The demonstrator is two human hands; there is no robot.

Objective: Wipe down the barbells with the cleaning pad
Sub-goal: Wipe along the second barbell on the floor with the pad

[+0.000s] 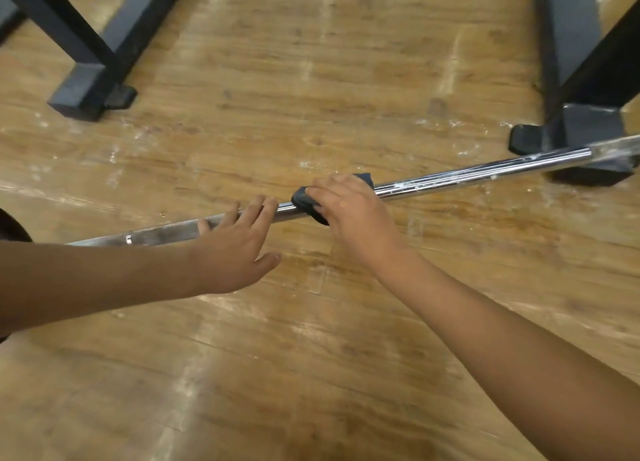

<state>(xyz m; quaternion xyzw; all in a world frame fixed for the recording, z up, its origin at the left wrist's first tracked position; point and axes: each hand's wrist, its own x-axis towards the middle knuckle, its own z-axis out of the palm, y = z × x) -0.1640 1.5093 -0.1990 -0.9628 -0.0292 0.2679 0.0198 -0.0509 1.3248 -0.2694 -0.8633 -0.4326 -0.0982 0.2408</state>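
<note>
Gripping the cleaning pad (305,202) round the barbell (467,176), your right hand (353,212) should press firmly while your flat, unclenched left hand (235,242) steadies the bar.

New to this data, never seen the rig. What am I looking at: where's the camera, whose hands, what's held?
No robot here: a person works with two bare hands. The single picture comes from a wide-angle camera on their head, looking down. A chrome barbell runs across over a wooden floor. The right hand grips a dark cleaning pad wrapped round the bar. The left hand rests straight fingers on the bar beside it. White specks dot the bar's right part. Black frame feet stand behind.
</note>
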